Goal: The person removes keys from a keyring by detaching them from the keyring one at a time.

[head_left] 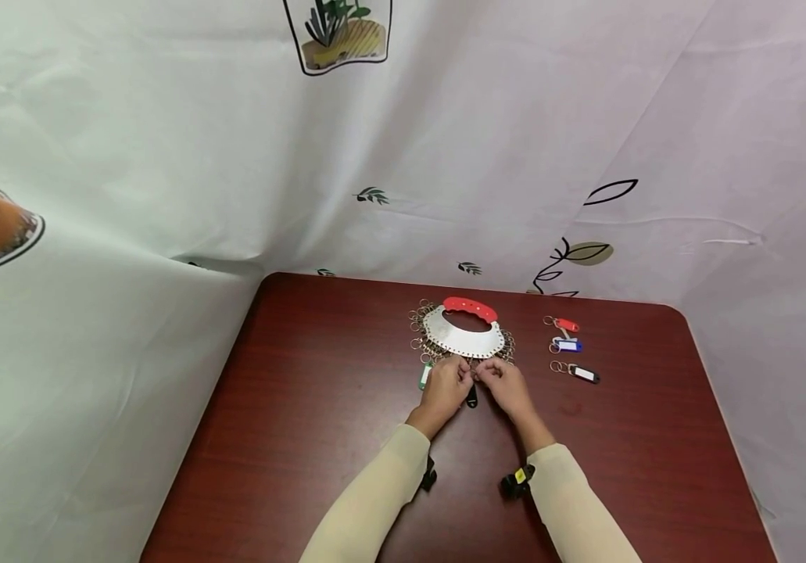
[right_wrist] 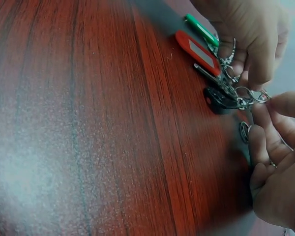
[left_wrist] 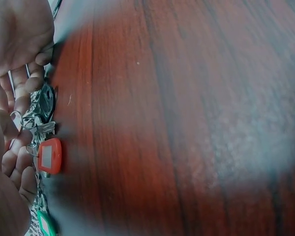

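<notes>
A white crescent-shaped key holder (head_left: 462,338) with a red handle (head_left: 470,307) lies on the table, small rings hanging all along its curved edge. My left hand (head_left: 448,383) and right hand (head_left: 506,385) meet at its near edge. Between their fingertips they pinch a metal split ring (right_wrist: 243,92). Just below hangs a black key tag (right_wrist: 219,101) with a hole at its end. Beside the left fingers are a red key tag (left_wrist: 50,156) with a silver key and a green key tag (head_left: 426,376). The fingers partly hide the holder's near rings.
To the right on the brown table (head_left: 290,407) lie three ringed key tags in a column: red (head_left: 567,324), blue (head_left: 567,345) and black (head_left: 584,374). A white patterned cloth (head_left: 445,156) hangs behind the table's far edge.
</notes>
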Demonstrator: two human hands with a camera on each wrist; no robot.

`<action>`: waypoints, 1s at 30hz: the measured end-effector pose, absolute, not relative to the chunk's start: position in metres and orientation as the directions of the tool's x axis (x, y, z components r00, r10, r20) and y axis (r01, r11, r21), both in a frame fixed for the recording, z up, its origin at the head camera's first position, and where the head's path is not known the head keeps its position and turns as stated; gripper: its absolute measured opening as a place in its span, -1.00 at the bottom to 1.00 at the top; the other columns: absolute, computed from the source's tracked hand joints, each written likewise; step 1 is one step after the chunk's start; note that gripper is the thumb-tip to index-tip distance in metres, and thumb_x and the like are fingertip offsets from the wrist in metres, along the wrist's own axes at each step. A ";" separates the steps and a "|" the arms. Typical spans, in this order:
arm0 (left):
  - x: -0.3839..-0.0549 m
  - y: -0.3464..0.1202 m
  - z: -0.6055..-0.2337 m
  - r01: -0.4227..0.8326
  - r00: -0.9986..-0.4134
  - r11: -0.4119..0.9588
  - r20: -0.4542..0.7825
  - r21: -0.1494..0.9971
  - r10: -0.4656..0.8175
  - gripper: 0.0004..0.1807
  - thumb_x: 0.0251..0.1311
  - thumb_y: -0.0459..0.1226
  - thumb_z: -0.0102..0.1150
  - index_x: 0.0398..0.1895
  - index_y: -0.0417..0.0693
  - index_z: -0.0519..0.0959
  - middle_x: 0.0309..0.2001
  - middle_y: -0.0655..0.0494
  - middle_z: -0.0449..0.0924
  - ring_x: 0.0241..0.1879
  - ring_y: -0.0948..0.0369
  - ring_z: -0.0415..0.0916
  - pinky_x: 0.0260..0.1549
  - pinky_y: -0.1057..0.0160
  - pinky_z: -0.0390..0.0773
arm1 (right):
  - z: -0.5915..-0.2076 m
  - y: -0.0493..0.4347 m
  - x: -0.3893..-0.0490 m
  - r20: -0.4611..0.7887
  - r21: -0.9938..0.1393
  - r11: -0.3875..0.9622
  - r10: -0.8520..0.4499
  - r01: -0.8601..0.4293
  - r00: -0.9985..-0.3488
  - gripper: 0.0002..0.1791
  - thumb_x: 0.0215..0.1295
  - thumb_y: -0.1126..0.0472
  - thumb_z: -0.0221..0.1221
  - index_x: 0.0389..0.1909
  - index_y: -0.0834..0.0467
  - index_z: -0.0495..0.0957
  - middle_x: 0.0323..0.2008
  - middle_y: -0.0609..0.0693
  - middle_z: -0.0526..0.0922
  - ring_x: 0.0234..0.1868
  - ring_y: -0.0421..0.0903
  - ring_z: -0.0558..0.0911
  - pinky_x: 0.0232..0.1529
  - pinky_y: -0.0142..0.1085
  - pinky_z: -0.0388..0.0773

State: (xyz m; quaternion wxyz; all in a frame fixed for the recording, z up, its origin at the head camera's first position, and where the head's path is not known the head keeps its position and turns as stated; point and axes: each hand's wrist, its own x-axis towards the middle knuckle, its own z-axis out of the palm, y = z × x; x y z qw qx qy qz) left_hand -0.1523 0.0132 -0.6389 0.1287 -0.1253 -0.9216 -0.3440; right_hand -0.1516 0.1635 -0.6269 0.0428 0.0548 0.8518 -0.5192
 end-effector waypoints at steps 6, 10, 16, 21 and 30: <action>-0.152 0.012 -0.635 0.366 -0.921 0.711 0.342 0.601 0.185 -0.89 0.07 -0.41 0.33 -0.43 -0.07 0.58 -0.46 0.10 0.61 -0.42 0.20 0.56 -0.38 0.32 0.54 | -0.627 0.164 -0.151 -0.125 -0.869 0.477 0.039 0.129 -0.991 -0.89 0.33 0.28 0.30 -0.28 0.28 0.70 -0.30 0.15 0.75 -0.32 -0.21 0.58 -0.24 -0.40 0.46; -0.154 0.011 -0.635 0.397 -0.910 0.696 0.354 0.598 0.216 -0.86 0.07 -0.42 0.34 -0.44 -0.05 0.56 -0.46 0.13 0.60 -0.41 0.21 0.54 -0.36 0.34 0.52 | -0.628 0.165 -0.152 -0.134 -0.888 0.440 0.023 0.130 -0.991 -0.88 0.36 0.29 0.30 -0.27 0.29 0.70 -0.26 0.16 0.74 -0.31 -0.25 0.56 -0.22 -0.41 0.46; -0.158 0.008 -0.633 0.471 -0.878 0.666 0.381 0.579 0.290 -0.88 0.16 -0.41 0.34 -0.43 -0.07 0.58 -0.45 0.13 0.64 -0.36 0.16 0.56 -0.29 0.29 0.55 | -0.629 0.169 -0.153 -0.171 -0.926 0.343 -0.011 0.157 -0.985 -0.87 0.41 0.32 0.26 -0.23 0.35 0.66 -0.31 0.07 0.71 -0.33 -0.33 0.55 -0.22 -0.46 0.45; -0.159 0.007 -0.632 0.500 -0.865 0.647 0.367 0.576 0.341 -0.90 0.23 -0.40 0.33 -0.37 -0.08 0.59 -0.37 0.11 0.69 -0.31 0.14 0.61 -0.21 0.26 0.59 | -0.629 0.171 -0.151 -0.133 -0.926 0.360 -0.028 0.115 -0.991 -0.86 0.40 0.30 0.27 -0.23 0.34 0.65 -0.31 0.08 0.69 -0.32 -0.32 0.52 -0.23 -0.45 0.43; -0.157 0.008 -0.631 0.388 -0.918 0.629 0.224 0.674 0.327 -0.93 0.27 -0.38 0.35 -0.29 -0.10 0.62 -0.35 0.08 0.71 -0.31 0.21 0.64 -0.24 0.36 0.60 | -0.635 0.176 -0.144 -0.063 -0.894 0.447 -0.075 0.023 -0.995 -0.89 0.38 0.35 0.27 -0.18 0.32 0.70 -0.30 0.20 0.76 -0.32 -0.27 0.63 -0.23 -0.45 0.50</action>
